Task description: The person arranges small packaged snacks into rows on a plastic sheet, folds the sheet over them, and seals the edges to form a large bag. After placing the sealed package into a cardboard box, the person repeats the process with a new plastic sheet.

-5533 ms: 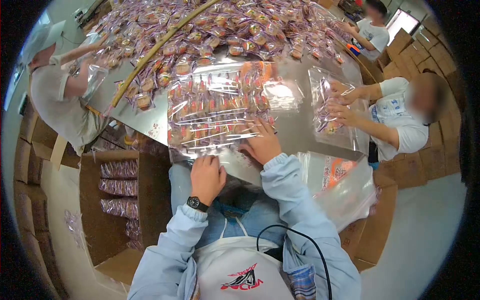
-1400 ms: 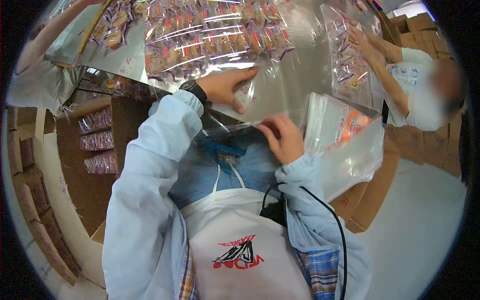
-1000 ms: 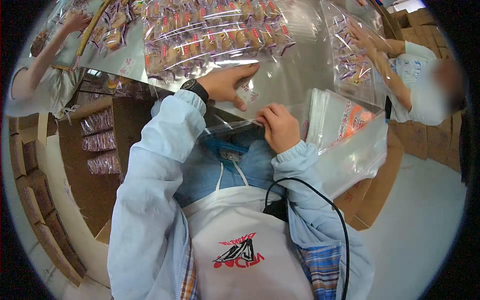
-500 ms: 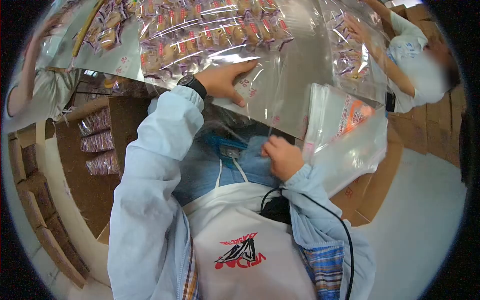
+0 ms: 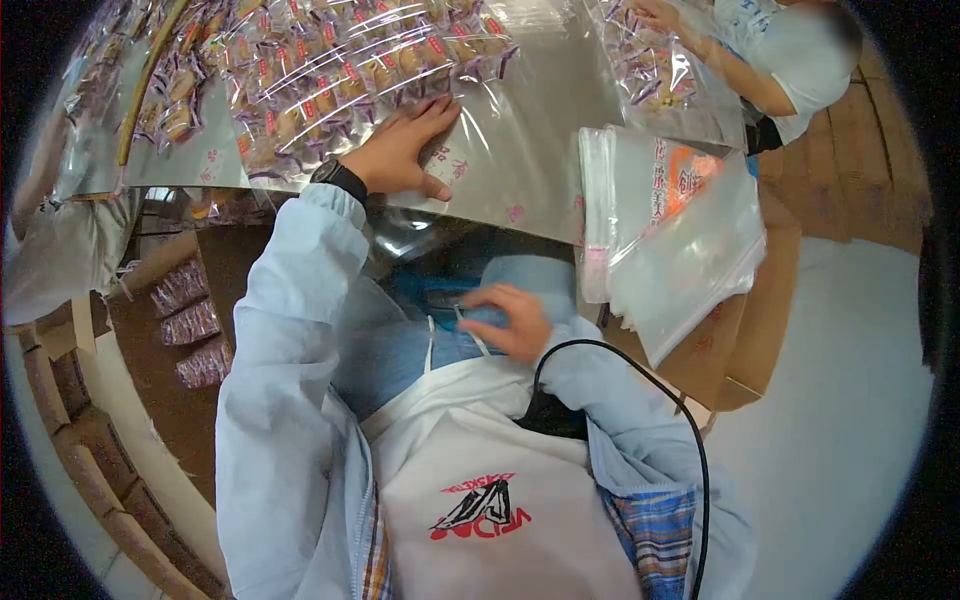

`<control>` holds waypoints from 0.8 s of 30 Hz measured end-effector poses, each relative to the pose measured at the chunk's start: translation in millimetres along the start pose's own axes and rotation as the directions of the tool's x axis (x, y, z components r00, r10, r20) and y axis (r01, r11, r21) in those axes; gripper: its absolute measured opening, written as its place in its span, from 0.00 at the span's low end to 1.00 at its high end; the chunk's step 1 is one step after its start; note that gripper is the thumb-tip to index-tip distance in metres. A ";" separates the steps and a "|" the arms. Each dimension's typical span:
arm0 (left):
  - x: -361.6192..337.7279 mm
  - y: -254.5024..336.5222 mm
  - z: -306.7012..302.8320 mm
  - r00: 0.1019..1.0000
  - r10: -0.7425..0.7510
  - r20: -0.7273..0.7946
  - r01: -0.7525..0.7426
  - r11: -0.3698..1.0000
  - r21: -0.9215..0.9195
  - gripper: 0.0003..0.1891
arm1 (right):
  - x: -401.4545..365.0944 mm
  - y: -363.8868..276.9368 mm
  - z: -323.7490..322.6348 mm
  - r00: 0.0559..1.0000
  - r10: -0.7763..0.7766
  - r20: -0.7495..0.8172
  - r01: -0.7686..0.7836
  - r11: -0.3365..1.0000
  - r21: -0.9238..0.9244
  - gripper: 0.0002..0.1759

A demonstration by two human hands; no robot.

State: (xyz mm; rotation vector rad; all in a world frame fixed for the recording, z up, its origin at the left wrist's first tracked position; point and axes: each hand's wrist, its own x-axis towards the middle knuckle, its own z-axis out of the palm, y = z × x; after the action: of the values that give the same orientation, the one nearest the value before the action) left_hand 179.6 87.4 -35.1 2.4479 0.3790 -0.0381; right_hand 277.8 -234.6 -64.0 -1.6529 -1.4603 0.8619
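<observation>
Right bare hand (image 5: 510,322) now off clear plastic bag (image 5: 372,78) of purple-edged packets (image 5: 300,112), half-curled, seemingly empty; left bare hand (image 5: 398,150), at 11 o'clock, splayed flat on bag; pull apparently ended

A shiny metal table (image 5: 548,150) stands before me, catching the light. To my right, cardboard boxes (image 5: 845,175) are stacked beyond a pale floor (image 5: 850,330).

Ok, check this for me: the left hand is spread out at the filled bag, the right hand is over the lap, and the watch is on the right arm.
The arm is wrong: the head view shows the watch on the left arm. The left hand is spread at the filled bag, and the right hand is over the lap.
</observation>
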 end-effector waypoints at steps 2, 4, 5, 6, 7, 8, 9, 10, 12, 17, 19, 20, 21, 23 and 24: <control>3.7 -7.8 4.8 0.999 0.033 -0.024 -0.033 0.999 0.021 0.68 | 23.2 -18.4 34.8 0.991 -0.137 0.013 0.134 0.981 0.143 0.16; 4.4 -5.2 3.4 1.000 0.010 -0.012 -0.009 1.000 0.017 0.68 | 32.3 -22.7 57.3 0.979 -0.112 0.173 0.060 0.959 0.278 0.14; 3.6 -4.7 2.4 1.000 -0.005 -0.008 0.005 1.000 0.017 0.68 | 33.0 -14.8 70.1 0.962 -0.099 0.254 0.028 0.963 0.268 0.13; 2.4 -5.0 3.9 0.999 0.015 -0.038 -0.014 1.000 0.009 0.68 | 33.4 -14.2 76.1 0.938 -0.084 0.336 -0.005 0.966 0.257 0.11; 1.6 -4.9 6.1 0.997 0.033 -0.067 -0.033 0.999 0.003 0.67 | 29.2 -12.5 76.3 0.932 -0.090 0.351 -0.025 0.950 0.310 0.07; 1.8 -5.3 7.3 0.994 0.052 -0.098 -0.052 0.999 -0.003 0.67 | 25.3 -10.0 73.1 0.923 0.015 0.385 -0.177 0.905 0.387 0.06; 0.0 1.9 4.3 0.997 -0.002 -0.073 0.002 1.000 -0.004 0.67 | 21.2 -8.6 66.8 0.896 0.117 0.429 -0.325 0.831 0.452 0.05; 0.4 -1.4 4.2 0.997 0.004 -0.082 -0.004 1.000 -0.001 0.67 | 18.6 -6.1 60.2 0.852 0.211 0.480 -0.463 0.732 0.500 0.03; 1.2 -5.2 8.8 0.996 0.025 -0.086 -0.026 1.000 -0.005 0.67 | 8.3 -6.3 47.7 0.863 0.178 0.472 -0.393 0.824 0.408 0.03; -1.1 0.2 2.9 0.999 0.012 -0.049 -0.014 0.999 -0.029 0.66 | -37.9 -9.4 0.4 0.738 0.157 0.657 -0.031 0.979 -0.200 0.04; 1.4 -4.4 4.9 0.997 0.033 -0.065 -0.034 0.999 -0.015 0.66 | -65.8 -4.3 -33.7 0.809 0.209 0.550 -0.133 0.975 -0.176 0.04; 1.0 -6.4 9.4 0.997 0.037 -0.069 -0.038 0.999 -0.014 0.66 | -75.5 -16.8 -63.7 0.869 0.216 0.445 -0.197 0.976 -0.089 0.05; 0.8 -3.8 9.4 0.997 0.024 -0.077 -0.022 1.000 0.017 0.65 | -98.8 -6.0 -73.5 0.938 0.227 0.262 -0.210 0.973 -0.093 0.06; -1.1 -0.4 11.8 0.995 0.041 -0.091 -0.037 0.998 0.048 0.65 | -157.3 28.1 -85.4 0.918 0.395 0.004 -0.393 0.914 -0.101 0.07; 0.9 3.3 8.9 0.993 0.057 -0.107 -0.050 0.996 0.069 0.65 | -187.3 51.2 -91.0 0.838 0.543 -0.057 -0.546 0.833 -0.096 0.08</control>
State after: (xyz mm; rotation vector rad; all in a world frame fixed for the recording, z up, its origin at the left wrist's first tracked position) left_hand 182.0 79.7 -40.3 2.5316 0.3650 0.1071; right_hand 358.8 -433.1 -63.3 -2.2087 -1.0303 1.0689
